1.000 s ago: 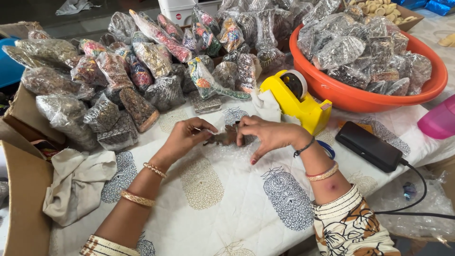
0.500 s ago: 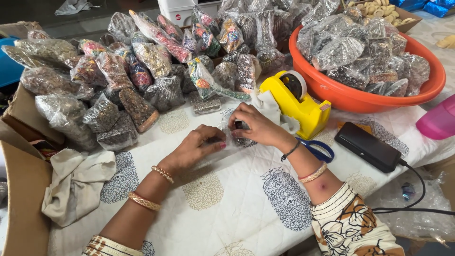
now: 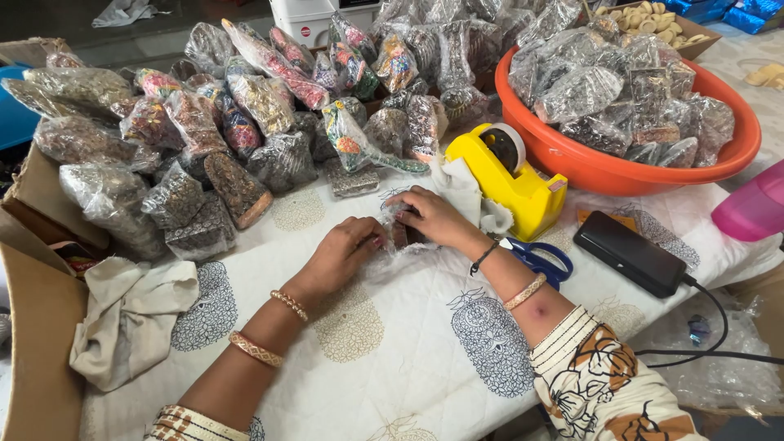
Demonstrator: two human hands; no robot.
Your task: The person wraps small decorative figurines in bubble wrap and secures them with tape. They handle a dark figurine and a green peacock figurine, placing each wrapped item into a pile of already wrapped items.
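Wrapped packets (image 3: 188,163) piled far left. Left hand (image 3: 347,249) pinches clear wrap (image 3: 390,255) at bench (image 3: 392,359) centre; right hand (image 3: 433,216) presses small dark item inside. Wrap not yet sealed. Tape dispenser (image 3: 510,175), tub (image 3: 621,167) of finished packets right.

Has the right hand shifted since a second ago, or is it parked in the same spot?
Yes. The right hand has moved up the table, away from the person and closer to the yellow tape dispenser, with the small clear packet.
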